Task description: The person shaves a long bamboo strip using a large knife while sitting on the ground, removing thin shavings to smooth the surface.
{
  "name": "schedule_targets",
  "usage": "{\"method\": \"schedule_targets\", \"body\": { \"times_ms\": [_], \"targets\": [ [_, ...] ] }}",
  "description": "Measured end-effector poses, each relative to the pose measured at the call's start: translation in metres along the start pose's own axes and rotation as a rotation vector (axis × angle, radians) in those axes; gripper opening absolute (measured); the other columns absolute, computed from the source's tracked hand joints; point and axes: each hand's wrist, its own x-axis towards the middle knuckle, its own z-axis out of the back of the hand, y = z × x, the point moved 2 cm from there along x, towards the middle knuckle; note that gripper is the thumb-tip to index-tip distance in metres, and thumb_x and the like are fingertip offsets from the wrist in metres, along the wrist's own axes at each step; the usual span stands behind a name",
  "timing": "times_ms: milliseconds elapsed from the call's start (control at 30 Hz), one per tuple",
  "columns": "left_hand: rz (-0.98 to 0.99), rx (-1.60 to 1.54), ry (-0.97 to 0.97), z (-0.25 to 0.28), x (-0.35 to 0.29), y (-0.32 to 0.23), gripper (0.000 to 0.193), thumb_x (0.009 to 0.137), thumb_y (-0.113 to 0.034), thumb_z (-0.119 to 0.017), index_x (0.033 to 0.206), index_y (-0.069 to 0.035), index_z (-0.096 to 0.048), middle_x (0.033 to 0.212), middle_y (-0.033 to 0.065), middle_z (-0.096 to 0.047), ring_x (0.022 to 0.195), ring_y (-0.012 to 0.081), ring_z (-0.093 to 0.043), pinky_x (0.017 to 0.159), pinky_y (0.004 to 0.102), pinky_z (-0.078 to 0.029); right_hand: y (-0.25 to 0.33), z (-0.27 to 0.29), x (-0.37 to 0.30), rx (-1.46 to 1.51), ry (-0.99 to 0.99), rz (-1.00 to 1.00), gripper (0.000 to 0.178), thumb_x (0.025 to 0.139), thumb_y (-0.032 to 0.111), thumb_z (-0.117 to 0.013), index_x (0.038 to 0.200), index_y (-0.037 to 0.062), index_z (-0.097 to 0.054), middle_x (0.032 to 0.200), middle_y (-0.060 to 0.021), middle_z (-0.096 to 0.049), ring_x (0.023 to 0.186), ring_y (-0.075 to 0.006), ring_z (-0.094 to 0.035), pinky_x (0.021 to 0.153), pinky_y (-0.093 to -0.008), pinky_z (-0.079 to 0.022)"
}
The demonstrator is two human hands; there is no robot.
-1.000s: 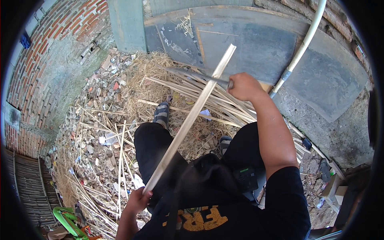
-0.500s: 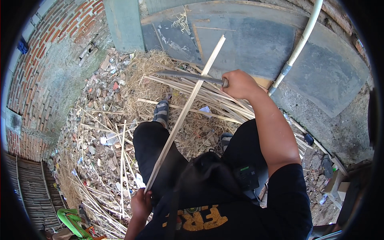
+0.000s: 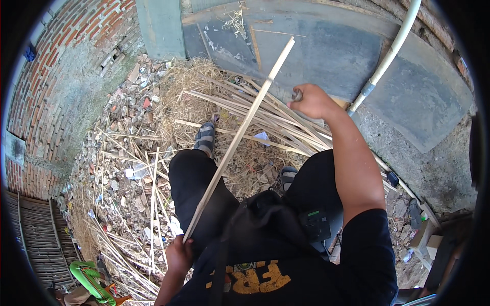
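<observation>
Near end: the left hand point(image 3: 178, 255) gripped the near end of the strip point(image 3: 238, 137), fingers closed around it. The strip slanted up and away over the left thigh point(image 3: 191, 176); contact there could not be told. At its far end, to the right, the right hand point(image 3: 312, 101) had its fingers wrapped around the handle of a knife point(image 3: 297, 95). The blade, blurred, pointed left across the strip's upper part; whether it touched could not be told.

Handling, as judged: a firm near-end hold, a shallow, even blade angle and light strokes seemed best, with the left fingers well clear of the edge. Bracing the strip would likely limit whip, as it looked long and slender.

Materials: strip pale, straight, narrow, apparently wood or bamboo. Beyond its middle, a bundle point(image 3: 293, 133) of similar lengths crossed behind it, roughly parallel and flat-sided. Left of the strip, jagged rubble point(image 3: 127, 122); left of its upper half, tangled dry straw point(image 3: 181, 84). Beyond its far end, smooth grey panels point(image 3: 326, 56), scuffed; right of that end, a round, pale pipe point(image 3: 393, 52). Far left of it, a rough brick wall point(image 3: 81, 51).
</observation>
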Motion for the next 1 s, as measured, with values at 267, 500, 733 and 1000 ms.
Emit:
{"method": "schedule_targets", "body": {
  "times_ms": [267,500,733,1000],
  "targets": [
    [0.001,-0.075,0.144,0.011,0.007,-0.005,0.023,0.097,-0.024,-0.058,0.092,-0.002,-0.056,0.071,0.027,-0.063,0.071,0.0497,-0.062,0.062,0.0568,-0.046,0.048,-0.015,-0.026,-0.231,0.275,0.142,0.033,0.08,0.027,-0.074,0.104,0.0047,-0.071,0.099,-0.0186,-0.071,0.096,-0.0358,-0.068,0.086,-0.0448,-0.053],
    [-0.059,-0.02,0.07,0.007,0.004,-0.003,0.021,0.095,-0.023,-0.061,0.093,-0.002,-0.056,0.072,0.0272,-0.063,0.068,0.0492,-0.062,0.06,0.0574,-0.046,0.026,-0.02,-0.016,-0.126,0.1,0.141,0.029,0.08,0.027,-0.076,0.094,0.0031,-0.071,0.084,-0.0192,-0.068,0.081,-0.0353,-0.067,0.075,-0.0447,-0.051],
    [-0.1,-0.03,0.014,0.001,0.003,0.002,0.017,0.094,-0.017,-0.061,0.099,-0.001,-0.059,0.073,0.0263,-0.063,0.069,0.0482,-0.063,0.06,0.0545,-0.048,0.033,-0.034,-0.01,-0.055,0.106,0.188,0.027,0.08,0.025,-0.075,0.092,0.0013,-0.07,0.075,-0.0203,-0.065,0.074,-0.0354,-0.065,0.073,-0.0451,-0.051],
    [-0.105,0.014,0.081,0.022,0.009,-0.009,0.016,0.094,-0.018,-0.063,0.097,-0.003,-0.057,0.07,0.0241,-0.064,0.066,0.0466,-0.063,0.058,0.0548,-0.048,0.031,-0.037,-0.015,-0.197,0.172,0.203,0.029,0.079,0.026,-0.074,0.096,0.0027,-0.072,0.083,-0.0206,-0.069,0.083,-0.0368,-0.068,0.077,-0.0465,-0.053]
  ]
}}
